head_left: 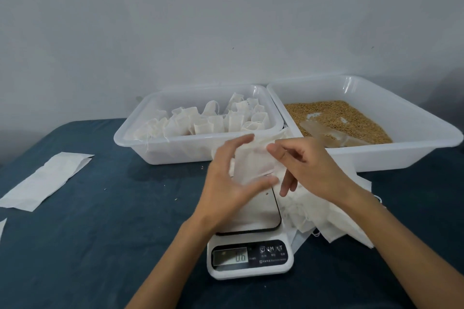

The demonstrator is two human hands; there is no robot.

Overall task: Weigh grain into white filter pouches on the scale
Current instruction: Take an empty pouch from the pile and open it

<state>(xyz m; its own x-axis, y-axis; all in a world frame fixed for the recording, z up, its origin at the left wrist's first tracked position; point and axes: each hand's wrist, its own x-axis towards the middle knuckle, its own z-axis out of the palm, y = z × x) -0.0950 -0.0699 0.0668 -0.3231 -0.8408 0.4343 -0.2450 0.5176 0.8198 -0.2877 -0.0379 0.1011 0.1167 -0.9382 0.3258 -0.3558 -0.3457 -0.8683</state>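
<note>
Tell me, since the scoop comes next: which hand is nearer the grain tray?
Right. The right hand holds the pouch just in front of the grain tray; the left hand grips the pouch farther left, before the tray of pouches.

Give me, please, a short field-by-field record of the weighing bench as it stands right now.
surface: dark blue cloth
scale: white digital scale, display lit, reading too blurred to tell
left hand: left hand holds an empty white pouch above the scale platform
right hand: right hand pinches the same pouch
left tray: white tray of filled pouches
right tray: white tray of loose grain
spare pouches: heap right of the scale
paper strip: flat white strip, far left
</note>
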